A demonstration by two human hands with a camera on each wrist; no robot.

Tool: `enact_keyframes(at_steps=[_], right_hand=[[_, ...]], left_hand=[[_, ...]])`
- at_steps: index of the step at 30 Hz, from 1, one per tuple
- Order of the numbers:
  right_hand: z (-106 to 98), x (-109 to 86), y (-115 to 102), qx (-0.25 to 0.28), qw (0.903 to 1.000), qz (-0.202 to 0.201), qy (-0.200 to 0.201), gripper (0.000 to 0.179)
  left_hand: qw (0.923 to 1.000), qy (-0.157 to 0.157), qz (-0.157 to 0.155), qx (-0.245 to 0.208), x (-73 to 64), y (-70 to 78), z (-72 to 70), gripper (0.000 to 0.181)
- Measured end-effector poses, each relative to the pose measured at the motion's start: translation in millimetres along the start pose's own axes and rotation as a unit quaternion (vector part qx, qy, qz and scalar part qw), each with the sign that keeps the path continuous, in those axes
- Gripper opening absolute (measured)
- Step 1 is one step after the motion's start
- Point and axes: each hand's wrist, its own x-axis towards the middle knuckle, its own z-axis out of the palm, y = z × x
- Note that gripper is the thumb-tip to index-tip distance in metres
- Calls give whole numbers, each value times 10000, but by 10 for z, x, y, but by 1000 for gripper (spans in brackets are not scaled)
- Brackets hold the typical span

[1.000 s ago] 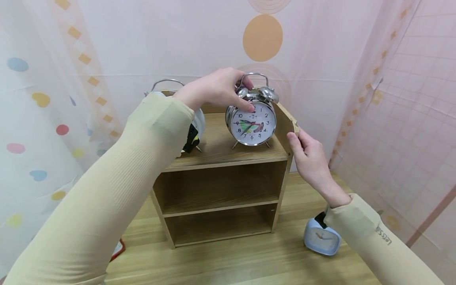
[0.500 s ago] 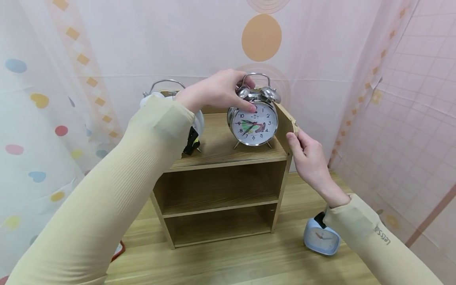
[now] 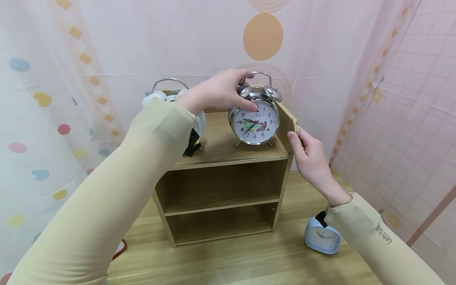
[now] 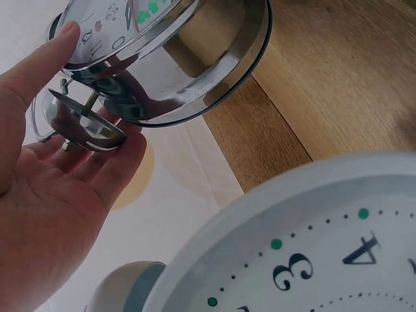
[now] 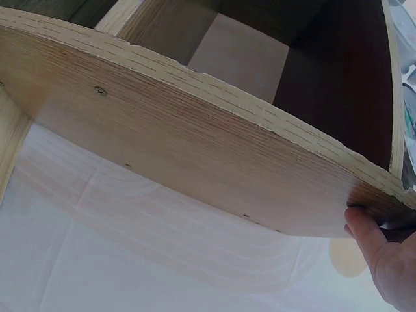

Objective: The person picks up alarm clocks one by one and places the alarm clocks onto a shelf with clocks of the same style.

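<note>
Chrome, round twin-bell alarm clock (image 3: 254, 122) sits atop a grainy tan wooden shelf (image 3: 217, 134), left hand (image 3: 222, 89) half-closed, pinching it. Right hand (image 3: 310, 157) is curled round the shelf's side edge

Pale yellow sleeves (image 3: 85, 221), ribbed patch (image 3: 137, 182) left, dark lettering (image 3: 384, 232) right

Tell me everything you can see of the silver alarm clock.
The silver alarm clock is round and looks metallic and shiny, with two bells, an arched handle above them and two legs. Its white dial has black numerals, red and dark pointers and a coloured picture. It is upright, legs seemingly on top of the wooden shelf, toward the right. The left hand grips it, thumb over the dial near 12.
</note>
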Motion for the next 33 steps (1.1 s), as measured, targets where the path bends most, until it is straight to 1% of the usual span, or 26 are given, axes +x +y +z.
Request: enact_keyframes(at_steps=[3,5,9,12,15,19,22,25,28,33], right_hand=[[-1,1,3,5,10000,-12,-31,34],[-3,3,4,13,10000,-20,-53,33],[-6,12,6,15,10000,-21,-72,33],[-8,18,9,22,10000,-9,-66,33],[-4,21,13,31,10000,3,-67,33],[10,24,15,43,9999,23,-100,33],[13,26,16,52,9999,41,-127,34],[6,28,22,46,9999,50,-134,34],[-3,33,25,58,9999,46,-145,35],[-7,39,34,37,9999,38,-103,35]], left_hand=[[9999,44,22,-147,-11,-12,10,89],[9994,55,9,-345,-22,-23,9,92],[9976,88,-95,-679,-65,-29,-18,99],[9970,211,-171,-722,-111,-19,-55,100],[9972,415,-144,-612,-173,-5,-86,99],[9962,753,-105,-423,-313,8,-110,95],[9943,1012,-95,-325,-456,12,-122,93],[9921,1231,18,-257,-601,5,-127,91],[9910,1313,184,-191,-725,-16,-112,90],[9906,1321,340,-123,-858,-71,-67,89]])
